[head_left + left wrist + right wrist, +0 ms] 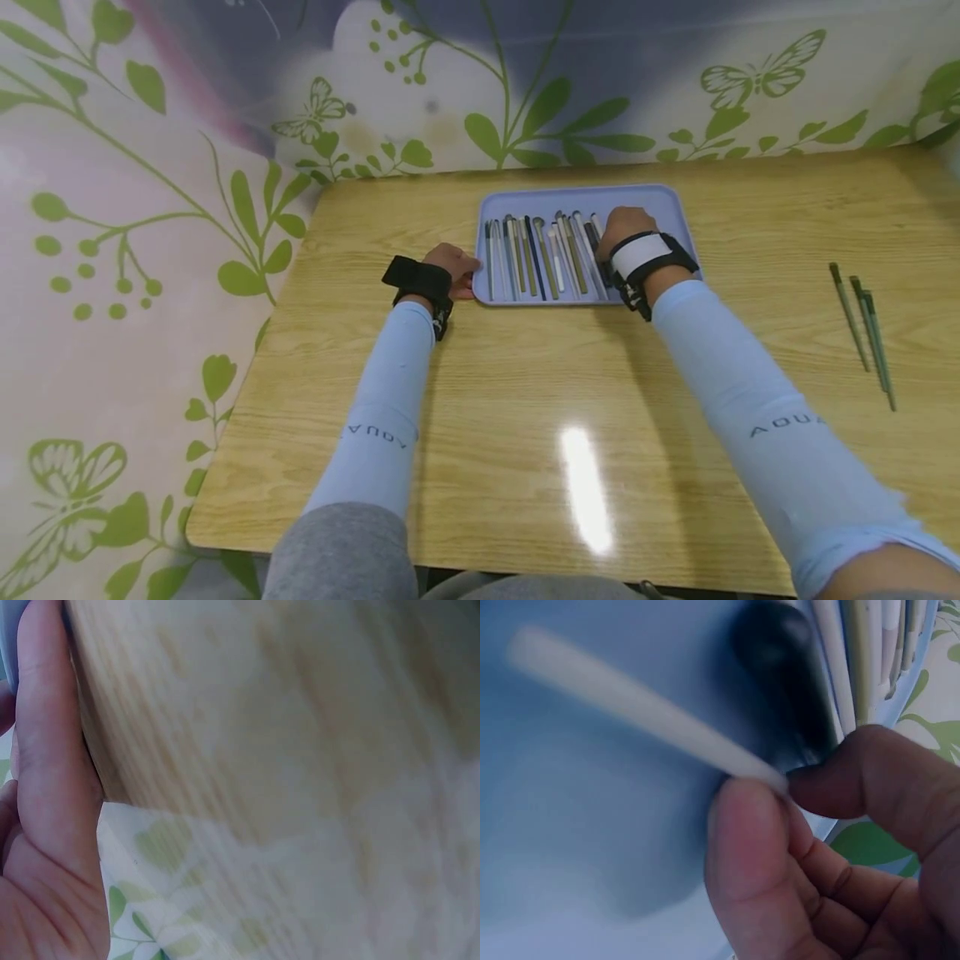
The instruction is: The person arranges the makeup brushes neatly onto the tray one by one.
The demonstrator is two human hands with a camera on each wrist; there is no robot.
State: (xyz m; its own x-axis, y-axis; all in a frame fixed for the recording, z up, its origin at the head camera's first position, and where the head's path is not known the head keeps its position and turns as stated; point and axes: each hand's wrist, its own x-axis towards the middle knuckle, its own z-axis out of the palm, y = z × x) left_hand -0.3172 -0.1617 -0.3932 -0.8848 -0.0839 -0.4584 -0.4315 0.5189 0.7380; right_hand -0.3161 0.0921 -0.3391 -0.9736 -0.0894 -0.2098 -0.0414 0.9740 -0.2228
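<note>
A pale blue tray (645, 198) lies near the table's back edge, with a row of slim brushes (537, 262) side by side on it. My left hand (452, 265) holds the tray's left rim near the front corner; in the left wrist view its straight thumb (49, 735) lies along the tray edge. Over the tray's right part is my right hand (628, 229). Its thumb and fingers pinch one end of a slim white stick (630, 701), seen blurred in the right wrist view. Beside it lies a thick black handle (780, 667). The stick's pinched end is hidden by the fingers.
Several dark-tipped green brushes (874, 337) lie on the wooden table (495, 400) to the right of the tray. A wall with a leaf pattern (555, 125) borders the table at the back and left. The table's front edge is close to the body.
</note>
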